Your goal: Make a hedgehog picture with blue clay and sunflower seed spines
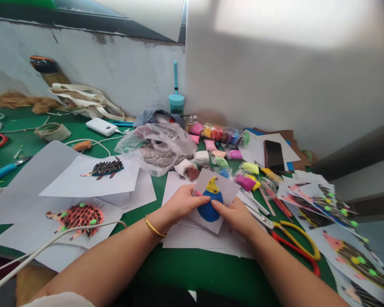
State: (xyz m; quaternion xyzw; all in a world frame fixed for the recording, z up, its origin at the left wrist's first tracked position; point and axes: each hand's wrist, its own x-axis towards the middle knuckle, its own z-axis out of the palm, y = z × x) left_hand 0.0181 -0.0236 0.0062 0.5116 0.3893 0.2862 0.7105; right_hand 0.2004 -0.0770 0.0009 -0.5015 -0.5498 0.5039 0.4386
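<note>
On a green table [166,273], the left hand [188,203] and right hand [235,215] are pinching opposite sides of a card [228,184] between them, thumbs pressing its blue clay [210,212], scissors [288,234] lying right of the grip.

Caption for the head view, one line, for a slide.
Two bare hands, left and right, hold a small card bearing a blue-and-yellow clay figure over white paper.

A scuffed whitish wall [124,64] with dark smudges stands behind the green tabletop [166,273], meeting a smooth pale panel [243,85] on the right, where bright light falls across the top.
</note>
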